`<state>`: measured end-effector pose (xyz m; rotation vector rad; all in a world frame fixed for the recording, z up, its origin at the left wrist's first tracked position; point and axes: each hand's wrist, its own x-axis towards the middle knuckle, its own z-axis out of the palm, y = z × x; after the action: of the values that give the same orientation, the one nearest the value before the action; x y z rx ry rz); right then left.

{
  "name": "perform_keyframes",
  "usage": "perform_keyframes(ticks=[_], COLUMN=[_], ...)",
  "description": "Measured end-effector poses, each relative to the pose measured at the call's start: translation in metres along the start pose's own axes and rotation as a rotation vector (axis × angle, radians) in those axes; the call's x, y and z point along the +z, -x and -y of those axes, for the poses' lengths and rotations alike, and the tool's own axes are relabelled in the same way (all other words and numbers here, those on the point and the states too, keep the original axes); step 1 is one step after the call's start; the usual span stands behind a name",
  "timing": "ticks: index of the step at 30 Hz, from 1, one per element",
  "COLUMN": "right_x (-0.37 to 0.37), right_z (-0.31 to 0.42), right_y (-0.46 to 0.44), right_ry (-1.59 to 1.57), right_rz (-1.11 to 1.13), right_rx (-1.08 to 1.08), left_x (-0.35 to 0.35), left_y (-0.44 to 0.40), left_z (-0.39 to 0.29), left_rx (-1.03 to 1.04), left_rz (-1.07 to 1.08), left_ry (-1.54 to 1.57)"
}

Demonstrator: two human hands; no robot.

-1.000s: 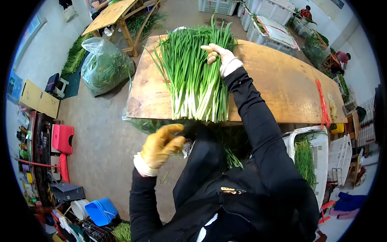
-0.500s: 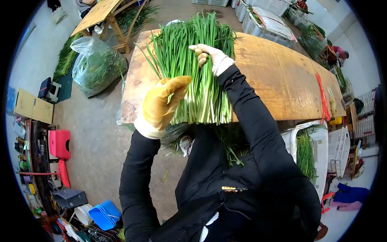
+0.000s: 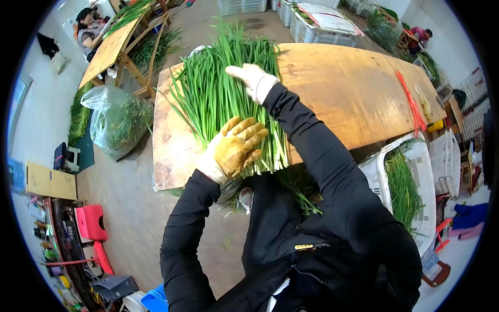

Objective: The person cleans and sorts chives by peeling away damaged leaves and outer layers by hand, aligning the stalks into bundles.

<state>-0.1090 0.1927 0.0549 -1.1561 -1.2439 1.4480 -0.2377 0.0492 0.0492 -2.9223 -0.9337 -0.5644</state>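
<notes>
We look down on a room with pale walls and a smooth, grey-brown floor, darker in a patch near the top. A broad wooden table stands in front, its tan top shining softly. To the upper left we see a second wooden table on timber legs. Along the left side are a blue-edged panel (a window, perhaps, though we cannot tell), a low beige cabinet, a pinkish-red stool and a cluttered dark shelf. The light is bright and whitish.
</notes>
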Motion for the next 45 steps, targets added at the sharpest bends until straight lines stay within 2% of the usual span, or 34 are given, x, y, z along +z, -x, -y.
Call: perform_keyframes(ticks=[1, 3, 5, 8, 12, 15, 19, 21, 25, 27, 29, 31, 32, 34, 35, 37, 39, 41, 45], right_x=[-0.010, -0.042, -0.070, -0.129, -0.191, -0.240, -0.290, -0.299, -0.329, -0.347, -0.356, -0.364, -0.364, -0.363, -0.364, -0.373, -0.393, -0.423, -0.471], right_z=[0.005, -0.003, -0.003, -0.022, -0.015, -0.035, -0.062, -0.061, -0.083, -0.109, -0.139, -0.154, -0.159, -0.170, -0.172, -0.174, -0.186, -0.218, -0.248], right_y=[-0.001, -0.005, 0.019, 0.073, 0.186, 0.261, 0.359, 0.405, 0.508, 0.570, 0.641, 0.698, 0.718, 0.753, 0.768, 0.781, 0.779, 0.773, 0.750], right_ry=[0.074, 0.010, -0.149, 0.001, 0.120, 0.097, -0.020, 0.031, 0.218, 0.192, 0.268, 0.463, 0.438, 0.866, 0.834, 0.755, 0.676, 0.789, 0.916], right_rz=[-0.039, -0.099, -0.159, -0.173, -0.297, -0.435, -0.543, -0.663, -0.903, -0.919, -1.025, -1.091, -1.128, -0.938, -0.958, -0.923, -0.888, -0.848, -0.678], right_rx=[-0.002, -0.271, -0.321, -0.423, -0.222, -0.197, -0.152, -0.133, 0.077, 0.185, 0.286, 0.726, 0.751, 1.230, 1.262, 1.185, 1.284, 1.274, 1.435], left_x=[0.000, 0.000, -0.001, 0.003, -0.010, -0.022, -0.027, -0.028, -0.047, -0.045, -0.045, -0.024, -0.010, 0.027, 0.044, 0.070, 0.110, 0.133, 0.178], left_y=[0.000, -0.002, -0.001, -0.001, -0.007, -0.019, -0.029, -0.027, -0.037, -0.041, -0.052, -0.056, -0.064, -0.078, -0.083, -0.112, -0.132, -0.161, -0.205], left_z=[-0.002, -0.007, -0.008, -0.010, -0.007, -0.015, -0.028, -0.033, -0.061, -0.080, -0.104, -0.121, -0.136, -0.175, -0.194, -0.244, -0.280, -0.324, -0.403], left_rx=[0.013, -0.087, -0.088, -0.108, -0.116, -0.136, -0.088, -0.059, -0.035, 0.011, -0.026, -0.031, 0.010, -0.061, -0.112, 0.002, 0.113, 0.234, 0.578], left_rz=[0.007, 0.061, 0.112, 0.157, 0.204, 0.187, 0.167, 0.177, 0.166, 0.078, 0.074, 0.032, 0.051, 0.039, 0.047, 0.220, 0.261, 0.347, 0.399], left_ry=[0.002, 0.010, -0.018, -0.072, 0.054, 0.139, 0.034, 0.042, 0.026, -0.017, 0.006, 0.128, 0.146, 0.703, 0.979, 0.901, 1.012, 0.869, 0.744])
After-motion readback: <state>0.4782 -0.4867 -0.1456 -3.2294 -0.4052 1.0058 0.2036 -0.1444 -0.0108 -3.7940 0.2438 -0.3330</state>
